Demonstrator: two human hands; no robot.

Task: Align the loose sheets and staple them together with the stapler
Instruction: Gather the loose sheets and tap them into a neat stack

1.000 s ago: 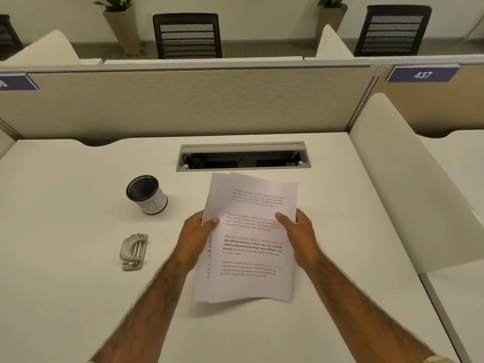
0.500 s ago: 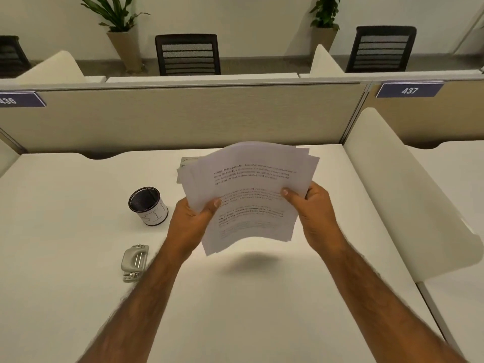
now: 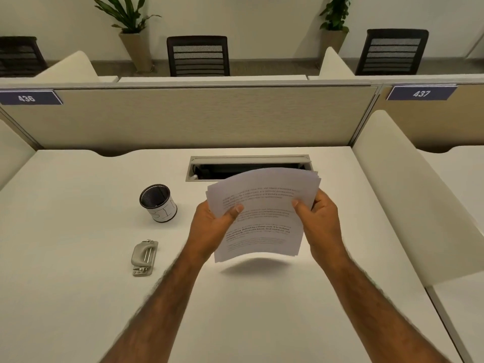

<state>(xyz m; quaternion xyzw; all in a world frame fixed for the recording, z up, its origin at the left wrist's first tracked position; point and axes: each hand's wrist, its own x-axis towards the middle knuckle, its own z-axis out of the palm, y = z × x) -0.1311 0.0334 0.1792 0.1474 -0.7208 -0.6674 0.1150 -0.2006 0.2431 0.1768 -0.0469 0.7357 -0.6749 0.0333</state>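
A stack of printed white sheets (image 3: pixel 264 213) is held above the white desk (image 3: pixel 78 218), tilted up and bowed, its lower edge off the surface with a shadow beneath. My left hand (image 3: pixel 212 229) grips the stack's left edge with the thumb on top. On the right edge my right hand (image 3: pixel 318 218) holds it the same way. The sheet corners at the upper right are slightly fanned. A grey stapler (image 3: pixel 144 256) lies flat on the desk to the left of my left forearm, apart from both hands.
A black mesh pen cup (image 3: pixel 158 203) with a white label stands left of the sheets. A cable tray slot (image 3: pixel 246 167) opens in the desk behind the stack. Beige partition panels (image 3: pixel 196 116) bound the back, and a white divider (image 3: pixel 408 195) the right side.
The sheets lay flat on the desk a second ago; both hands have lifted them off the surface and brought the fanned edges closer together. The stapler and cup stayed put.
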